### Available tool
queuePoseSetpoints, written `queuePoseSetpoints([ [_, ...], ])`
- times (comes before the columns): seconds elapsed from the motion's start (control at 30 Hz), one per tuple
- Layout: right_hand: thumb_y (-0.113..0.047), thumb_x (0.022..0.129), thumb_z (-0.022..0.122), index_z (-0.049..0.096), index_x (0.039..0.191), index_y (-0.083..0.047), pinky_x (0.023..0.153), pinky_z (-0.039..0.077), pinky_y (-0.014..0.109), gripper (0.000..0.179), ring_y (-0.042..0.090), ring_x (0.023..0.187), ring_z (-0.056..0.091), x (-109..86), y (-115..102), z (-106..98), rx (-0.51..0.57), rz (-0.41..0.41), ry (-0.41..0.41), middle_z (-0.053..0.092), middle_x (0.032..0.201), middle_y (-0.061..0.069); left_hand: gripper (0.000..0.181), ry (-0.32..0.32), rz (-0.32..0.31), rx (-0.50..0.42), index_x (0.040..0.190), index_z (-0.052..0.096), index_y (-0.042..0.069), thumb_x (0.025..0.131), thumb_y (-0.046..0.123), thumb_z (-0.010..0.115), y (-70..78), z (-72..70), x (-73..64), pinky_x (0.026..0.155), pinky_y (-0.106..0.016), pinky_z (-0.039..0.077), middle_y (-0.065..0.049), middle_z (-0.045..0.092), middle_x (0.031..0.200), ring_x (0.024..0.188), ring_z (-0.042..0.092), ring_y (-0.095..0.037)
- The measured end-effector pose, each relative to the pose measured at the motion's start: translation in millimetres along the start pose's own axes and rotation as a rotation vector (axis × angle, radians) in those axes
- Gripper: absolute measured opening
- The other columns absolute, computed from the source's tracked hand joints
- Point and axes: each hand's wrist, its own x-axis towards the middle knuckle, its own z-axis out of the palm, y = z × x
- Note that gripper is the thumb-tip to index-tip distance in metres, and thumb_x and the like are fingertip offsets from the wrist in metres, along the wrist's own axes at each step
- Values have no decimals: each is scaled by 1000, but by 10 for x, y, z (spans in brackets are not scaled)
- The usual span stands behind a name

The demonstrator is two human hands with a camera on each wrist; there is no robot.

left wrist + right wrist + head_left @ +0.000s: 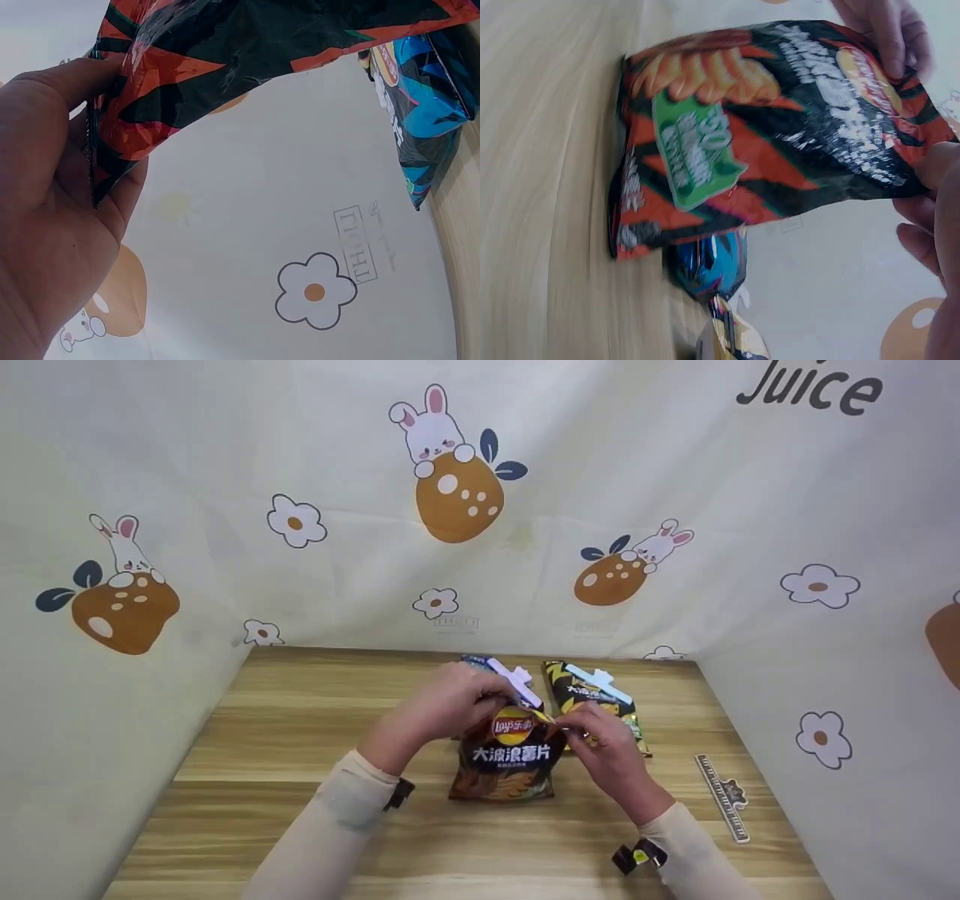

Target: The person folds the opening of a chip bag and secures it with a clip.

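A red-and-black bag of potato chips (504, 769) stands upright on the table, its printed front facing me. My left hand (456, 701) pinches the bag's top left corner; in the left wrist view, thumb and fingers (105, 79) lie on either side of its edge. With thumb and fingertips, my right hand (606, 744) pinches the top right corner. The top edge stretches between both hands. In the right wrist view the bag (772, 127) shows a green label, and its bottom meets the table. Whether the top is open cannot be seen.
Behind stand a blue chip bag (431, 112) with a lilac clip (514, 679), and a black-and-yellow chip bag (562, 690) with a pale blue clip (598, 684). A patterned bag clip (721, 799) lies at the right of the wooden table (285, 750). Printed cloth encloses the back and sides.
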Motion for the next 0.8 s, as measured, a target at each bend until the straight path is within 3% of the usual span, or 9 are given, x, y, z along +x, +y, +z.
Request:
queuePoseSetpoints([
  [0.23,8,92,71,80,120,-11,70,61,29,36,16,85,69,2,-8,-10,-230,-177,-72,69,106,3,18,-16,-10,-3,110,84,19,103,9,71,6,15,14,90,-40,63,4,82,109,97,76,-18],
  [0.47,-2,100,67,80,122,-10,72,61,29,27,17,88,69,4,10,-14,-285,-267,-106,68,109,7,20,-24,-13,-39,106,83,16,100,4,69,17,31,20,92,-40,61,4,81,105,98,75,-17],
  [0.6,-8,100,69,79,124,-11,75,62,31,26,17,93,71,-13,5,4,-247,-244,-107,71,119,8,20,-21,-12,-37,106,83,16,100,4,69,14,45,8,95,-39,61,4,81,107,101,75,-17],
  [0.8,0,97,79,78,121,-10,85,64,26,26,24,106,76,-58,-24,49,-17,-107,-94,74,128,8,17,-30,5,-51,108,85,15,98,9,73,16,40,-16,96,-40,60,4,80,107,101,73,-17],
])
